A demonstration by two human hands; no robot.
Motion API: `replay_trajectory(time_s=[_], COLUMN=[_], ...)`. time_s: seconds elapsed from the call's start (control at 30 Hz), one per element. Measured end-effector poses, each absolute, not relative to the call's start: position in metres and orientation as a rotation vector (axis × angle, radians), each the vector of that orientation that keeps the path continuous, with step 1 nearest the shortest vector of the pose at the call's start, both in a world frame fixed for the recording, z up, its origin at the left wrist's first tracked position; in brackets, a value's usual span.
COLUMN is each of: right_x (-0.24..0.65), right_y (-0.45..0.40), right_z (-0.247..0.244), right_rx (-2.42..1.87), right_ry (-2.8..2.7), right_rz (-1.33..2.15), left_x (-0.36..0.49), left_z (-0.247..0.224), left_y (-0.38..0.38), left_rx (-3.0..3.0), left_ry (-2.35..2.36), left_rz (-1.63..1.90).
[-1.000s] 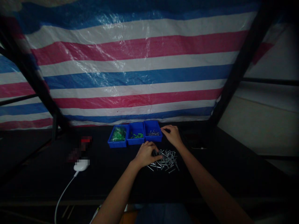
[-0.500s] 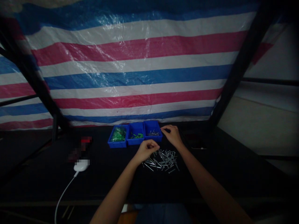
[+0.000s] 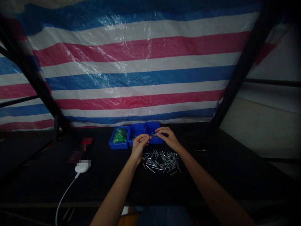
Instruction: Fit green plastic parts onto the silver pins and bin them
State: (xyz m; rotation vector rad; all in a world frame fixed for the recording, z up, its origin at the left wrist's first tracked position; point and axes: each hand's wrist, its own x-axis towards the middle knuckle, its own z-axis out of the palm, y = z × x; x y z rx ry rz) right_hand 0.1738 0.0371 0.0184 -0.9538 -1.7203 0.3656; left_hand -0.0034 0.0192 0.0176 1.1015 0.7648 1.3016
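A thin silver screw (image 3: 153, 135) bridges the fingertips of both my hands, just in front of the blue bins. My left hand (image 3: 139, 147) pinches its left end. At its right end, the fingers of my right hand (image 3: 171, 138) are closed on it. Below my hands a loose pile of long silver screws (image 3: 168, 161) is spread over the black table. The right blue bin (image 3: 152, 125), partly covered by my fingers, has small metal pieces in it. My left hand hides most of the green pieces in the middle blue bin (image 3: 137, 128).
The left blue bin (image 3: 118, 146) holds a clear bag of green pieces (image 3: 119, 135). A white device (image 3: 81, 167) with a cable lies to the left, near a blurred red object (image 3: 87, 142). A dark flat object (image 3: 199, 145) lies to the right. Striped sheeting (image 3: 136, 75) hangs behind.
My left hand has moved up and away from the pile. My right hand has shifted left from the right bin's edge, and the two now meet at one screw.
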Motion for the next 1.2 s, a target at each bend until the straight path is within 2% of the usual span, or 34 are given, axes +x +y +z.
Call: replay_trajectory(time_s=[0.53, 1.2], right_x=[0.169, 0.168], right_y=[0.029, 0.035], right_z=[0.025, 0.017], right_rx=[-0.949, -1.012], right_ry=[-1.789, -1.849], right_rz=[0.440, 0.246], left_x=[-0.004, 0.002], left_z=[0.022, 0.023], left_y=[0.018, 0.014], left_rx=[1.033, 1.256], left_ry=[0.793, 0.835], left_rz=[1.327, 1.188])
